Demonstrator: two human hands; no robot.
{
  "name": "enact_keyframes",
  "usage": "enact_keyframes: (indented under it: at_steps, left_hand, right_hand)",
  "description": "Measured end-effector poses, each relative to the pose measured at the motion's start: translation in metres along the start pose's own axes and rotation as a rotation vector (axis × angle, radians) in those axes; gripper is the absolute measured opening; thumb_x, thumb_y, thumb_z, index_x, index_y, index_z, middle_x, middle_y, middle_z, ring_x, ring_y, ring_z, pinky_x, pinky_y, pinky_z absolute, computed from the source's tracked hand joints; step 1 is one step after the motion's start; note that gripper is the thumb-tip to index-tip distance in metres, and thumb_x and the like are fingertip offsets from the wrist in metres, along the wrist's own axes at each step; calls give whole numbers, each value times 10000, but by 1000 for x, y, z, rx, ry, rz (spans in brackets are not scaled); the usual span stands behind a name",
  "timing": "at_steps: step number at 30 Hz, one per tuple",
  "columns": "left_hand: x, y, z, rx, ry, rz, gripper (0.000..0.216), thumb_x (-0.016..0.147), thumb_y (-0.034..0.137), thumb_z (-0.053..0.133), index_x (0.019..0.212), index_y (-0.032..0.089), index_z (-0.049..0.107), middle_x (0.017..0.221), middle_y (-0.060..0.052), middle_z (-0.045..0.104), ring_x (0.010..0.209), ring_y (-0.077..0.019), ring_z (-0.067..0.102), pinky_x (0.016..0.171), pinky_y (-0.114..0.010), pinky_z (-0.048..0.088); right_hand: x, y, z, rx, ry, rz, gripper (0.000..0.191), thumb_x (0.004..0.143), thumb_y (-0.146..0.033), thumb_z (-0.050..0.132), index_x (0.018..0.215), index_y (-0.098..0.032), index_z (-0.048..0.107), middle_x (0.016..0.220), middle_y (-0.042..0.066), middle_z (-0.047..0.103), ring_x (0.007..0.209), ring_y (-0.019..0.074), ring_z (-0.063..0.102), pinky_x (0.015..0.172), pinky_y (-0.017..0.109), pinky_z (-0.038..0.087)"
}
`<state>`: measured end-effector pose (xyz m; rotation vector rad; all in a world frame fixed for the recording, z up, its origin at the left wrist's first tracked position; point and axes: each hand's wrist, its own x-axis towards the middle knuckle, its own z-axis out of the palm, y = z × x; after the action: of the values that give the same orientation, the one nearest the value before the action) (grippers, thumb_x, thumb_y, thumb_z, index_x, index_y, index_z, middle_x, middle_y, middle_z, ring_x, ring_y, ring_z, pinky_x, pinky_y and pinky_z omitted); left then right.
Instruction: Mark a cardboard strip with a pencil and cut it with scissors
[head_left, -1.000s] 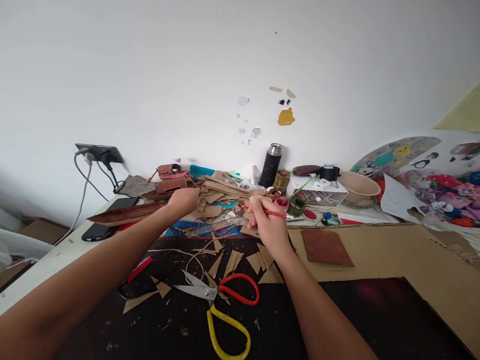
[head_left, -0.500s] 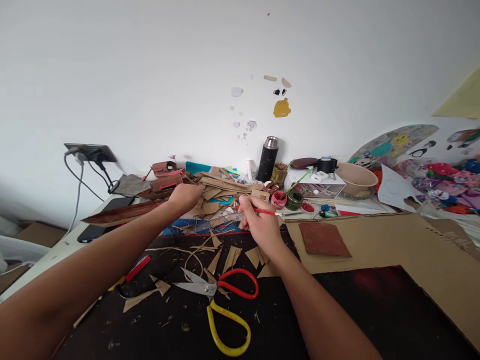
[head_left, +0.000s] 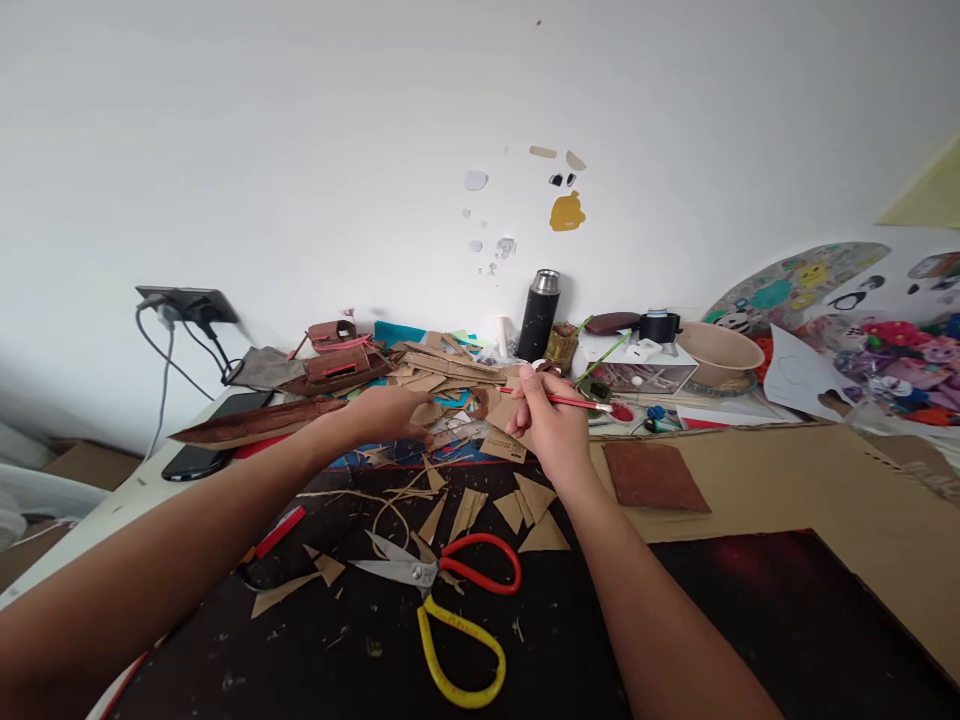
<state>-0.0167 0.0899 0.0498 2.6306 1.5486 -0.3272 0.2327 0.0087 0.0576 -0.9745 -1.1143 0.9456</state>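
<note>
Right hand (head_left: 551, 412): the grip is narrow, closed around a red pencil (head_left: 576, 402), thumb uppermost.
Red pencil: it lies across the grip, its eraser end sticking out to the right and its other end reaching left toward the cardboard scraps (head_left: 454, 368).
Left hand (head_left: 384, 414): it reaches in at the left near side of the scraps, fingers pointing right; whether this grip pinches anything, I cannot tell.
Cardboard scraps: heaped just beyond the left hand's fingertips, to the left of the pencil.
Scissors (head_left: 421, 574): on the dark mat (head_left: 555, 640), nearer than both hands, blades parted and pointing left, one handle red, one yellow.
Brown square (head_left: 656, 476): flat on the cardboard sheet (head_left: 765, 470), right of the right forearm.
Long brown piece (head_left: 251, 428): left of the left hand, partly over a black phone (head_left: 196, 462) on the bench (head_left: 142, 510).
Thermos (head_left: 540, 318): upright at the far side, beyond the right hand.
</note>
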Motion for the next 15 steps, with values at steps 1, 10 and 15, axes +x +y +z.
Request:
enact_keyframes:
  at_steps: [1,10,15]
  left_hand:
    - [1,0,1,10,-9,-9,634,878,606,689,1373,212,661,1179,-163,807,1066,-386,759,818,-387,556]
    - [14,-2,2,-2,-22,-10,466,906,541,652,1238,226,738,1111,-163,818,1039,-375,760,834,-391,552]
    - [17,-2,4,-14,-7,-8,465,906,536,629,1235,226,741,1077,-144,824,980,-349,762,802,-370,545]
  right_hand:
    - [-1,1,1,-18,-19,1,588,886,-769,704,725,-208,636,463,-65,511,399,125,604,395,203,442]
    - [-8,10,7,-113,-95,-4,560,969,-731,626,743,-219,630,476,-55,519,422,137,609,430,222,453]
    - [-11,14,9,-149,-142,-37,533,1003,-690,610,752,-220,635,477,-48,538,429,138,605,441,223,461]
